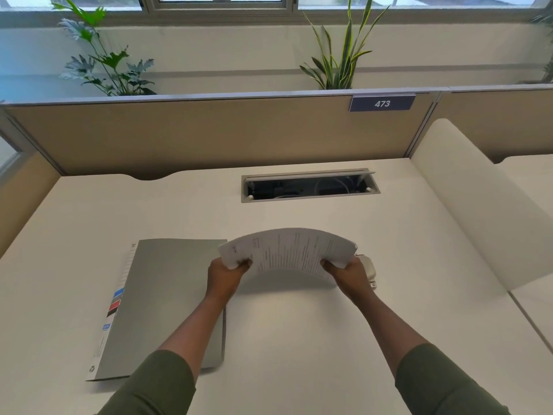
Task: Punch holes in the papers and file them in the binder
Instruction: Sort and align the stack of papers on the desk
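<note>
A stack of printed white papers point(288, 250) is held above the desk, bowed upward in an arch. My left hand point(225, 274) grips its left end and my right hand point(351, 272) grips its right end. A closed grey binder point(167, 307) lies flat on the desk to the left, its white spine with coloured labels facing left; my left forearm crosses over its right edge. A pale hole punch point(370, 269) sits on the desk just behind my right hand, mostly hidden by it.
The white desk point(299, 339) has an open cable tray slot point(309, 185) at the back. A tan partition point(209, 133) with a "473" sign closes the far side. A white curved divider point(478, 211) bounds the right. Plants stand behind the partition.
</note>
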